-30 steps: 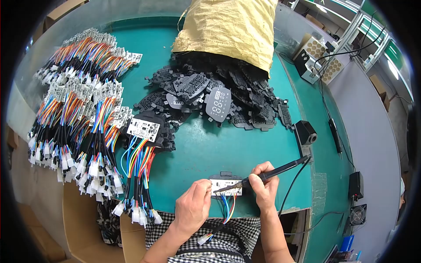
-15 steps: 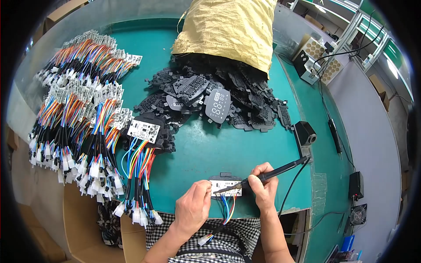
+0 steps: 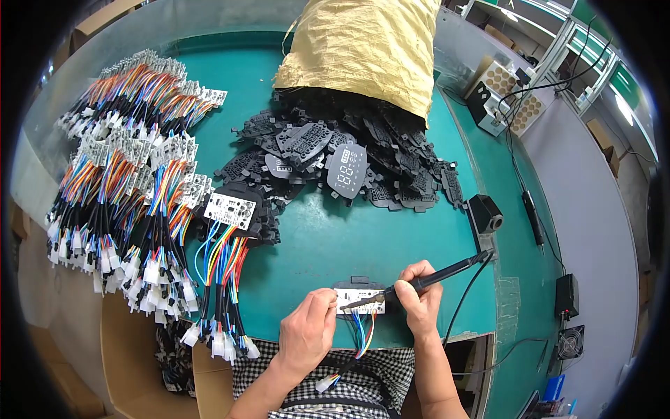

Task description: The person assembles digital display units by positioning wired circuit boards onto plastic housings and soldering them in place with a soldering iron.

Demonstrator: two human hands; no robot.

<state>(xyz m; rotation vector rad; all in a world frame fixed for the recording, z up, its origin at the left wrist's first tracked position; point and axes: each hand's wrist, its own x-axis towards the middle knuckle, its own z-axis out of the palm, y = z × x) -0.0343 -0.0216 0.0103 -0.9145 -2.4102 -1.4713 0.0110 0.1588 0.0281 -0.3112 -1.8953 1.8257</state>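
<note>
A white circuit board (image 3: 347, 295) lies on a black plastic housing (image 3: 359, 281) near the table's front edge. My left hand (image 3: 307, 327) is closed in a pinch at the left edge of the board and housing. My right hand (image 3: 421, 300) grips a soldering iron (image 3: 450, 270), its tip slanting down left across the board's face to its lower left part. Coloured wires (image 3: 362, 339) run from the board's lower side over the table edge to a white connector (image 3: 325, 383). Whether the tip touches the board, I cannot tell.
Wired circuit boards (image 3: 129, 171) are heaped at left, beside a board on stacked housings (image 3: 229, 211). Black housings (image 3: 307, 143) spill from a yellow sack (image 3: 359, 52) at the back. An iron stand (image 3: 484, 215) and the iron's cord (image 3: 462, 302) are at right. A cardboard box (image 3: 129, 356) stands below left.
Almost nothing differs. My left hand sits very slightly lower; the soldering iron and the board are in the same place.
</note>
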